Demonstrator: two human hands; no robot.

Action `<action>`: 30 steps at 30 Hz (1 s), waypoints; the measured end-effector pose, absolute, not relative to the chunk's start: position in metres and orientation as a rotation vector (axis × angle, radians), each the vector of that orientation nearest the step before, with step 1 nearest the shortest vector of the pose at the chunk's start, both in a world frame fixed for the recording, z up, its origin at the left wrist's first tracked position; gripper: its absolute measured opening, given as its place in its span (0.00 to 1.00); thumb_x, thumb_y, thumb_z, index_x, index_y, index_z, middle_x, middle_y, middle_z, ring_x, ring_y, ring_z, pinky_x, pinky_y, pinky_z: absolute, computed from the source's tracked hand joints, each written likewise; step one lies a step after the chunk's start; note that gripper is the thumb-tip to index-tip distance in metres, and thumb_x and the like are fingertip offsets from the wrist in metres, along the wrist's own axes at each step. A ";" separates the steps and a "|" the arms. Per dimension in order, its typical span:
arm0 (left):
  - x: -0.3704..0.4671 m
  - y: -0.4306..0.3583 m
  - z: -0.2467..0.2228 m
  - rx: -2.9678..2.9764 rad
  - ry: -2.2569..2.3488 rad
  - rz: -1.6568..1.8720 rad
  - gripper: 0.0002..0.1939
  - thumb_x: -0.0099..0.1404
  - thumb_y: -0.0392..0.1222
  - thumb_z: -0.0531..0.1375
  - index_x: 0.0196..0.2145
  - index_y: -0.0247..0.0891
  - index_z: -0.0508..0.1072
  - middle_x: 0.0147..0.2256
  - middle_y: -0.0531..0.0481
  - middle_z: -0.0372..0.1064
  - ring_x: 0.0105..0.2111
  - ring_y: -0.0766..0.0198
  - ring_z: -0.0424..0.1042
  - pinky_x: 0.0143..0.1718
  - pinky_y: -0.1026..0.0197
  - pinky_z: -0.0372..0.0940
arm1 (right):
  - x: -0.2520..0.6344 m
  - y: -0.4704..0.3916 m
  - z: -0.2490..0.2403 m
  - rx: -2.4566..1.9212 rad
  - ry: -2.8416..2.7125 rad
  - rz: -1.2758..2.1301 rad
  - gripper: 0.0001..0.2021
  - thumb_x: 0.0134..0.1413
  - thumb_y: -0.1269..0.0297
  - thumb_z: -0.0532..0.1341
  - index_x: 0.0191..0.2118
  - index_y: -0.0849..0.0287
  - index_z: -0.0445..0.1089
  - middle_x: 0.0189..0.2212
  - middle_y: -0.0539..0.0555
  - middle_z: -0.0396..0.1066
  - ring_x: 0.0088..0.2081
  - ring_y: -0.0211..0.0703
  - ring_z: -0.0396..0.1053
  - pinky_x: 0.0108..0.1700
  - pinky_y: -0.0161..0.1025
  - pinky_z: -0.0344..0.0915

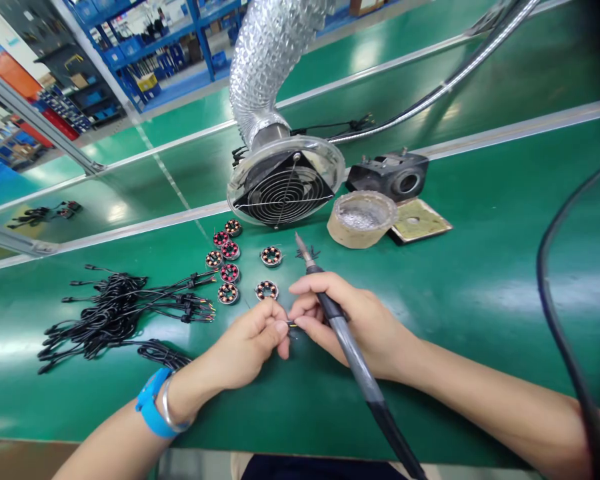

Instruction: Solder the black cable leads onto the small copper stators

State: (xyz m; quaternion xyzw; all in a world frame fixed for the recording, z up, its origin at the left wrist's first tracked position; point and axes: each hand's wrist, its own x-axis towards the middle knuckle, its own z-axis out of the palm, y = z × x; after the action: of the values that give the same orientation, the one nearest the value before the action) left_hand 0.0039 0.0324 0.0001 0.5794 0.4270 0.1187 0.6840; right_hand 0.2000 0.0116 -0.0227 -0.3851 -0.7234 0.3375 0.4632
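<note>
Head view: small wires pinched between both your hands
Your left hand (253, 343) and right hand (365, 327) pinch thin wires (292, 324) over the bench (330, 427); soldering iron (337, 320) rides in your right grip, probably to keep it ready while fingertips align the ends.

And right now, looking across the whole view, no text, label, brand, number or sign can be read here.
</note>
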 end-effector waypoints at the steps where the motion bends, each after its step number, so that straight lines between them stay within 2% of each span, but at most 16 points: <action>1: 0.004 0.033 -0.001 1.170 0.936 0.255 0.16 0.68 0.55 0.53 0.33 0.40 0.58 0.23 0.59 0.61 0.15 0.75 0.45 0.17 0.68 0.42 | 0.200 0.011 -0.023 -0.944 -1.773 0.842 0.19 0.56 0.76 0.59 0.51 0.53 0.58 0.34 0.47 0.75 0.31 0.33 0.75 0.35 0.32 0.72; 4: 0.005 0.035 -0.002 0.886 0.881 0.206 0.19 0.61 0.56 0.60 0.33 0.41 0.56 0.20 0.62 0.58 0.13 0.77 0.38 0.13 0.70 0.34 | 0.198 0.010 -0.024 -0.953 -1.778 0.817 0.18 0.56 0.76 0.59 0.51 0.53 0.59 0.34 0.48 0.76 0.32 0.35 0.76 0.34 0.32 0.72; 7: 0.006 0.037 0.000 0.765 0.834 0.155 0.20 0.59 0.55 0.63 0.33 0.41 0.58 0.17 0.64 0.54 0.13 0.77 0.38 0.12 0.71 0.34 | 0.196 0.008 -0.028 -0.956 -1.779 0.736 0.17 0.57 0.75 0.59 0.50 0.53 0.59 0.34 0.50 0.76 0.34 0.37 0.77 0.34 0.33 0.73; 11: 0.006 0.037 0.002 0.721 0.865 0.199 0.17 0.60 0.52 0.61 0.34 0.41 0.58 0.16 0.64 0.53 0.12 0.77 0.37 0.12 0.71 0.33 | 0.193 0.007 -0.031 -0.973 -1.725 0.657 0.15 0.57 0.73 0.60 0.48 0.53 0.61 0.34 0.50 0.76 0.33 0.38 0.77 0.35 0.34 0.74; 18: 0.010 0.035 0.002 0.775 0.923 0.286 0.14 0.62 0.50 0.59 0.32 0.41 0.57 0.19 0.62 0.59 0.12 0.79 0.39 0.12 0.72 0.34 | 0.188 0.004 -0.027 -1.019 -1.726 0.472 0.12 0.57 0.74 0.60 0.44 0.53 0.63 0.32 0.49 0.77 0.31 0.38 0.76 0.37 0.36 0.74; 25: 0.010 0.032 -0.002 0.956 0.938 0.295 0.15 0.64 0.52 0.56 0.31 0.40 0.58 0.17 0.63 0.53 0.14 0.76 0.42 0.13 0.71 0.38 | 0.185 0.005 -0.028 -1.014 -1.750 0.474 0.12 0.56 0.75 0.60 0.44 0.53 0.64 0.29 0.48 0.74 0.30 0.37 0.73 0.35 0.34 0.72; 30: 0.015 0.038 0.000 1.040 1.043 0.343 0.11 0.63 0.45 0.56 0.28 0.39 0.58 0.17 0.64 0.48 0.15 0.76 0.41 0.16 0.70 0.39 | 0.198 0.012 -0.022 -0.960 -1.854 0.405 0.16 0.57 0.77 0.57 0.49 0.53 0.66 0.35 0.51 0.76 0.34 0.41 0.73 0.37 0.39 0.73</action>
State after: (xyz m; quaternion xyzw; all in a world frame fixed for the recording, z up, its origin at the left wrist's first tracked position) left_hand 0.0148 0.0382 0.0000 0.4717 0.4734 0.1557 0.7274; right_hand 0.1977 0.0119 -0.0220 -0.3944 -0.7620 0.1663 0.4859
